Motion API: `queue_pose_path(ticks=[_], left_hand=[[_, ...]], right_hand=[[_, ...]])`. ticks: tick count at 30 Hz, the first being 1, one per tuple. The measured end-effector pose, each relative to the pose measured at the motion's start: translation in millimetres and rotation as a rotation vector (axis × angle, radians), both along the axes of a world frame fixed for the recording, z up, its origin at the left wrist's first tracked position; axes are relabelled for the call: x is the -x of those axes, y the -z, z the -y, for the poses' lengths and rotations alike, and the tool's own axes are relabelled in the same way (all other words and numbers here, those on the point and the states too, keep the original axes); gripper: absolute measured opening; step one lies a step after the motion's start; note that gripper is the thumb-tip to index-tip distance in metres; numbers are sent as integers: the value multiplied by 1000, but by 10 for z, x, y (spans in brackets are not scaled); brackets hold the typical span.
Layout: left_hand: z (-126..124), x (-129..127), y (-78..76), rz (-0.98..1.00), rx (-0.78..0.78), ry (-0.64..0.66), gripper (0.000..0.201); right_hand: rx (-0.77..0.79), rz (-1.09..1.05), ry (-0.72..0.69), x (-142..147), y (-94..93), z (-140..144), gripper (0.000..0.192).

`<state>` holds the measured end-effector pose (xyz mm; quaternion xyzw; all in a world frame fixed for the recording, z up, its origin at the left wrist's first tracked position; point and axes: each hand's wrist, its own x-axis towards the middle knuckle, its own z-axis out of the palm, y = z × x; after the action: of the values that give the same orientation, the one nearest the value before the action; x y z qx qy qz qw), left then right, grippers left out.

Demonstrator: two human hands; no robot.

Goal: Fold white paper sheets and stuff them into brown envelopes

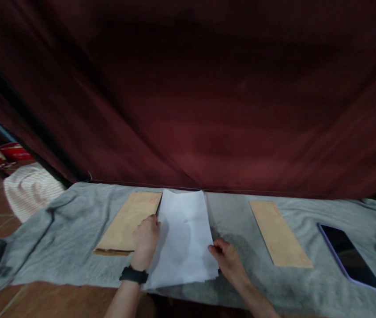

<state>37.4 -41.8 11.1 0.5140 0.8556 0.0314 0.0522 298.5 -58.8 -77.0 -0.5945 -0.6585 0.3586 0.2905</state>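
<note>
Left hand: the left hand (146,240) pinched the left edge of the white paper (183,236).
Right hand: the right hand (228,260) gripped its lower right edge.
Paper: lay low centre on the grey cloth (69,229) over the tabletop.
Beside it: left envelope (126,221), right envelope (279,238), phone (350,256) at far right.

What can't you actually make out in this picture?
- Head view: the left hand covers part of the white paper's left edge.
- The stack of brown envelopes: its count is too small to tell.
- The phone: its screen is dark.
- The right hand: its fingertips are hidden under the paper.
</note>
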Motion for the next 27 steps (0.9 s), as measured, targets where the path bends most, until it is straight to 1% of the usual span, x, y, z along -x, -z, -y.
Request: queue_pose_path(ticks=[3, 7, 11, 14, 18, 20, 22, 23, 25, 27], left_hand=[[32, -25, -22, -107, -32, 1, 38], [56, 26, -74, -203, -86, 22, 38], [91, 132, -152, -308, -111, 47, 35], [111, 197, -221, -317, -133, 46, 33], [112, 209, -359, -177, -162, -59, 40], [96, 205, -422, -135, -212, -106, 39], [60, 221, -449, -112, -333, -75, 34], [33, 239, -445, -66, -405, -44, 30], [-35, 282, -418, 133, -543, 25, 23], [-104, 308, -392, 419, -666, 71, 20]], right_hand=[[-18, 126, -24, 48, -61, 50, 21], [-25, 231, -52, 71, -107, 80, 21], [-73, 239, -68, 46, -85, 77, 24], [-91, 205, -70, 19, -52, 68, 27], [-88, 140, -85, -5, -36, 64, 28], [-92, 117, -93, -12, -42, 66, 29], [-93, 92, -101, -24, -51, 64, 30], [-93, 72, -101, -32, -55, 59, 30], [-95, 4, -91, -57, -61, 36, 29], [-98, -106, -70, -93, -64, -8, 26]])
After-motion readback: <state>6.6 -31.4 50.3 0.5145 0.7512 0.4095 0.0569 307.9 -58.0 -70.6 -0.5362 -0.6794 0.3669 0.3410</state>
